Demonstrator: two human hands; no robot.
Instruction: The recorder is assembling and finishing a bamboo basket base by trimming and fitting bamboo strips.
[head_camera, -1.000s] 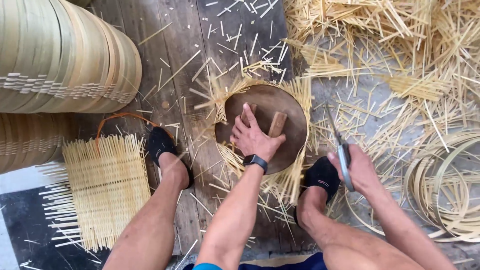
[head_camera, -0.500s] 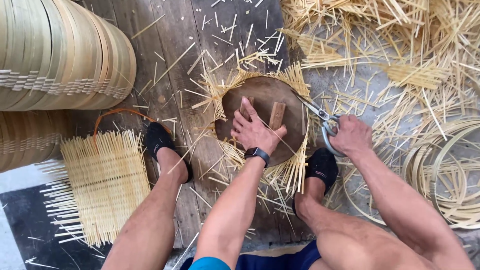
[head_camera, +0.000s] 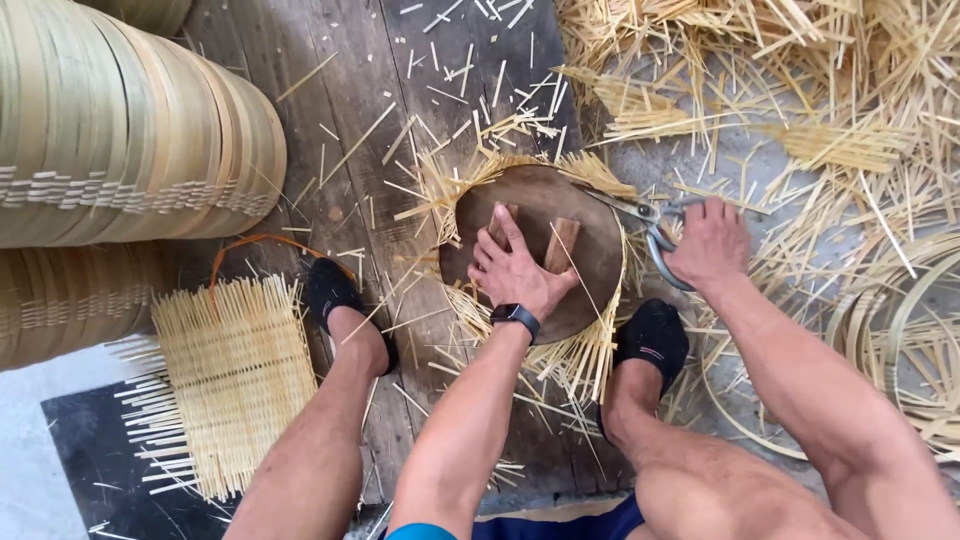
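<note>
I see my left hand (head_camera: 520, 270) flat on the round wooden form (head_camera: 535, 205); my right hand (head_camera: 710, 240), gripping scissors (head_camera: 640, 215), is at its right edge.

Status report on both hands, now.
Left hand pressing the round wooden form flat. Right hand gripping shears at the woven mat's edge. Loose bamboo strips around.

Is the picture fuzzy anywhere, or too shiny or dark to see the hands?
In the head view, soft even daylight, no glare; the left hand on the round wooden board and the right hand with the scissors look sharp; only faint shadows under the legs; the stacked bamboo hoops bulge a little at the edge, probably from the wide lens.
</note>
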